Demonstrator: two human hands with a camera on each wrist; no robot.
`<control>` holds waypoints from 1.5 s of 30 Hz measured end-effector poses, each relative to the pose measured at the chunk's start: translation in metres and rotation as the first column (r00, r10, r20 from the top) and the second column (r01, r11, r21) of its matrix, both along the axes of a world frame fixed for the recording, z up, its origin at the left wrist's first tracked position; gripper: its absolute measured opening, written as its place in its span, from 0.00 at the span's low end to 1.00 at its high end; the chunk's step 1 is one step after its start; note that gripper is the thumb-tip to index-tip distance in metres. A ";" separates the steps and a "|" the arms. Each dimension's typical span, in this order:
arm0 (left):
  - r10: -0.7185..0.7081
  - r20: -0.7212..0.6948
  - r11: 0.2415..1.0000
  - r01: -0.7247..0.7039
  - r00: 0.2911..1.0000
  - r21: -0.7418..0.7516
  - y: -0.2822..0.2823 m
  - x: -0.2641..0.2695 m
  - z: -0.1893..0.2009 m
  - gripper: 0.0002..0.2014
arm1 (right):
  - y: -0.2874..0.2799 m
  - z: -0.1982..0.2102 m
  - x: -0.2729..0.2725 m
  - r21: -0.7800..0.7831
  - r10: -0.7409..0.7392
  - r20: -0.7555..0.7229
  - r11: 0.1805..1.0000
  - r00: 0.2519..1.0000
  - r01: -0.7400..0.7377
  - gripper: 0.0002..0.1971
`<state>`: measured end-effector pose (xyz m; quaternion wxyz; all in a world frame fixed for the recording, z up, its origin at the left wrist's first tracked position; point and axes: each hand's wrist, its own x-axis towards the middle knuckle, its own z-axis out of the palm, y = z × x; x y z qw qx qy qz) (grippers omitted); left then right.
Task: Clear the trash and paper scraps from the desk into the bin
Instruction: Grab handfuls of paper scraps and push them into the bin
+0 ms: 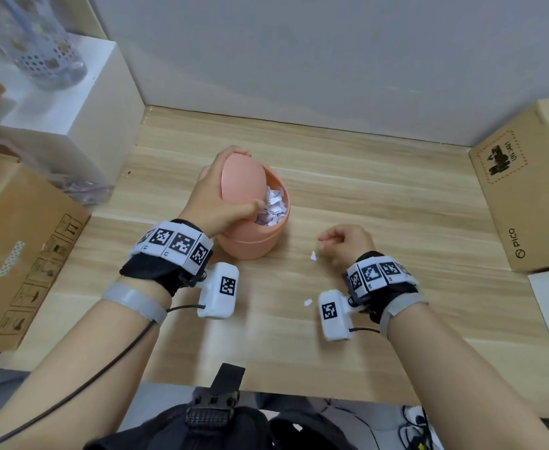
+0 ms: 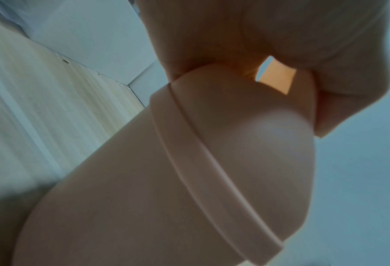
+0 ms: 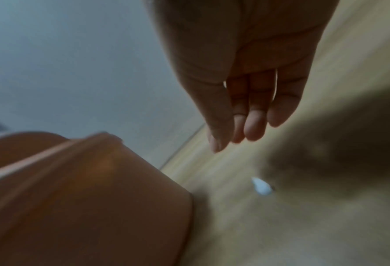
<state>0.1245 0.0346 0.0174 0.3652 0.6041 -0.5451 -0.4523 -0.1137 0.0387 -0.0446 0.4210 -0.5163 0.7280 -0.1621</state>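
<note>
A pink bin (image 1: 253, 237) stands mid-desk, its swing lid (image 1: 240, 177) tipped open. White paper scraps (image 1: 274, 206) fill the opening. My left hand (image 1: 214, 196) grips the lid, fingers curled over its far edge and thumb at the opening. The left wrist view shows the bin's wall (image 2: 166, 189) close up under the left hand (image 2: 291, 36). My right hand (image 1: 344, 241) hovers right of the bin, fingers relaxed and holding nothing; its fingers (image 3: 253, 117) hang together above a small scrap (image 3: 261, 186). That scrap (image 1: 313, 255) lies on the desk, and another scrap (image 1: 307, 302) lies nearer me.
A cardboard box (image 1: 23, 248) sits on the left and a PICO box (image 1: 526, 196) on the right. A white box (image 1: 71, 108) with a clear cup (image 1: 39, 43) on it stands back left. A grey wall closes the back. The desk's front edge (image 1: 299, 393) is near my body.
</note>
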 end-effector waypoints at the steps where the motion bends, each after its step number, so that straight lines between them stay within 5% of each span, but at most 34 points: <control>1: 0.000 -0.001 1.000 0.000 1.000 -0.006 0.001 0.000 0.000 0.33 | 0.006 -0.010 -0.001 0.012 -0.018 -0.005 1.000 1.000 0.018 0.07; 5: 0.006 0.007 1.000 -0.006 1.000 -0.012 0.000 0.000 -0.003 0.34 | 0.014 -0.040 0.003 -0.030 -0.035 -0.016 0.999 0.999 0.034 0.08; 12: 0.007 0.033 1.000 -0.006 0.999 -0.027 0.000 0.000 -0.002 0.35 | 0.009 -0.046 0.008 0.011 0.154 -0.265 0.988 0.952 -0.157 0.03; 17: -0.002 0.029 1.000 0.003 1.000 -0.022 0.000 0.001 -0.002 0.35 | 0.024 -0.040 -0.001 0.012 0.280 -0.102 0.960 0.955 -0.280 0.11; 22: 0.000 0.015 0.999 0.001 1.000 -0.032 0.000 0.000 -0.002 0.34 | 0.046 -0.038 -0.010 0.142 0.514 0.033 0.846 0.857 -0.513 0.04; 33: 0.010 -0.020 0.999 -0.011 1.000 -0.031 0.009 -0.003 -0.002 0.35 | 0.057 -0.040 -0.001 0.193 0.747 -0.258 0.661 0.613 -0.725 0.08; 42: 0.005 -0.017 0.999 -0.006 1.000 -0.032 0.016 -0.002 -0.005 0.35 | 0.069 -0.049 -0.004 0.125 0.718 -0.382 0.664 0.582 -0.737 0.14; 45: 0.004 -0.002 1.000 -0.005 1.000 -0.029 0.018 -0.003 -0.005 0.34 | 0.058 -0.033 0.001 0.138 0.660 -0.260 0.748 0.705 -0.649 0.12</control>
